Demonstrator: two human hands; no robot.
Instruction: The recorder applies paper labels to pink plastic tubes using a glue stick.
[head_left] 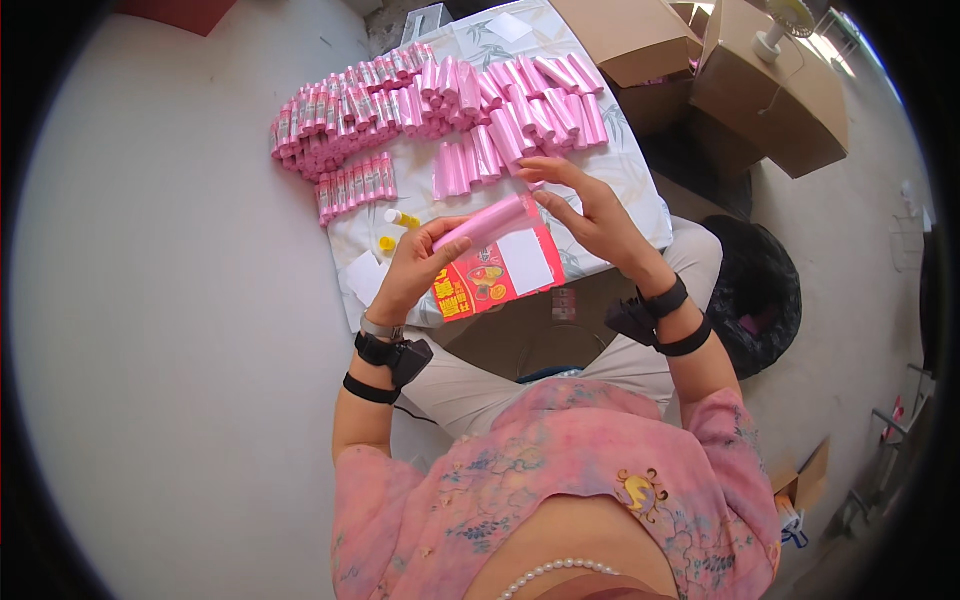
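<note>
My left hand (415, 262) is closed round a shiny pink roll of plastic film (485, 222), which tilts up to the right above the table. At the roll's far right end my right hand (592, 215) has its fingers apart; its thumb lies close to the clear film edge there, and whether it touches I cannot tell. Under the roll lies a red and yellow printed sheet (465, 295) with a white paper (525, 262) on it. Beside my left hand are a white and yellow glue stick (402, 218) and a yellow cap (388, 243).
Plain pink rolls (545, 115) lie across the back of the cloth-covered table (625, 185). Labelled pink rolls (325, 115) are piled at the back left, with a short row (357, 188) nearer. Cardboard boxes (770, 90), a small fan (790, 20) and a black bag (765, 300) stand right.
</note>
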